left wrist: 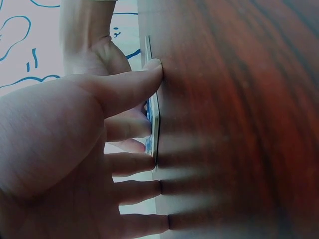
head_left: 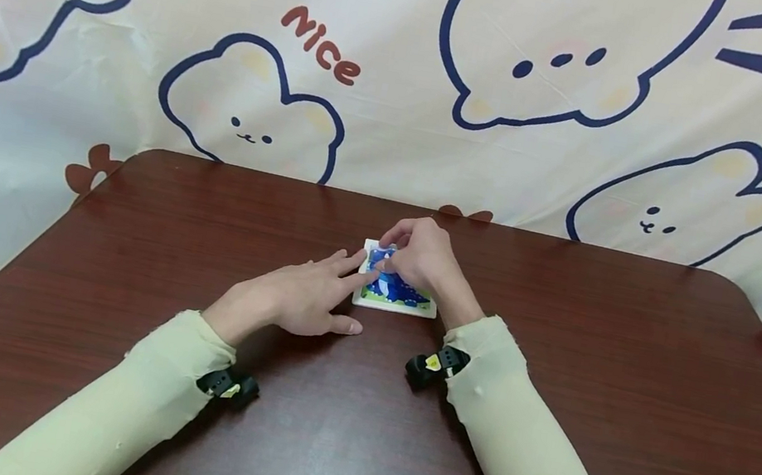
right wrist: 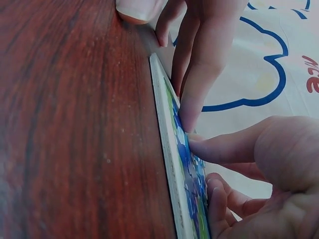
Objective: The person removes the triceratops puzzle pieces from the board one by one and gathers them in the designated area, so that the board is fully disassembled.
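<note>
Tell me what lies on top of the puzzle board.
Right hand fingertips press the puzzle board; left hand fingers touch its left edge. The picture beneath them is hidden.

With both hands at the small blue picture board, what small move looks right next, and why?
Probably press the right hand fingertips down flat. They already touch the face of the small white-framed blue and green picture board, which lies on the dark wooden table, while the left hand steadies its left edge with straight fingers.
</note>
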A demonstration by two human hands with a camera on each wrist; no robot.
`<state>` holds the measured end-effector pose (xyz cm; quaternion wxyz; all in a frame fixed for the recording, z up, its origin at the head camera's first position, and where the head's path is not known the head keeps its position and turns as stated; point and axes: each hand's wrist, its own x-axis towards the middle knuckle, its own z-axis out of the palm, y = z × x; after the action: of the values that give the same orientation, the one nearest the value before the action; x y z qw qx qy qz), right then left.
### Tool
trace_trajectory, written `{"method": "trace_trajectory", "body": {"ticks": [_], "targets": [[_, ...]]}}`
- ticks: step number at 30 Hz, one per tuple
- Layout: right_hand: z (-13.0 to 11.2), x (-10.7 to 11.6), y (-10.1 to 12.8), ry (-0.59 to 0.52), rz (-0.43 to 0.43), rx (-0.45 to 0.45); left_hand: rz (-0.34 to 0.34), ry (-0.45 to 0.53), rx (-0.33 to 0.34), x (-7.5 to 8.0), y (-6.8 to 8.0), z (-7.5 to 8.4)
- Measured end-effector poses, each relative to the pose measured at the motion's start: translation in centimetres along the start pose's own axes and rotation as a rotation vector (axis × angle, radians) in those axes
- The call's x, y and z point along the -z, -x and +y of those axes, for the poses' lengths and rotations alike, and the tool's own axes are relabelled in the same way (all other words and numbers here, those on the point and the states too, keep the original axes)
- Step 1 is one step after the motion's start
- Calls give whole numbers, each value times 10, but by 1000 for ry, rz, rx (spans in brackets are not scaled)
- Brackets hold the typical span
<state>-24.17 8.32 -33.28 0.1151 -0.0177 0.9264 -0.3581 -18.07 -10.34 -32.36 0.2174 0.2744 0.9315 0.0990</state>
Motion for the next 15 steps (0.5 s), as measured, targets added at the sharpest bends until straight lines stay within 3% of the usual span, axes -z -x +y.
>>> {"method": "trace_trajectory", "body": {"ticks": [15], "targets": [[0,-1,1,-27,14,58,-4,8,2,1,0,0]]}}
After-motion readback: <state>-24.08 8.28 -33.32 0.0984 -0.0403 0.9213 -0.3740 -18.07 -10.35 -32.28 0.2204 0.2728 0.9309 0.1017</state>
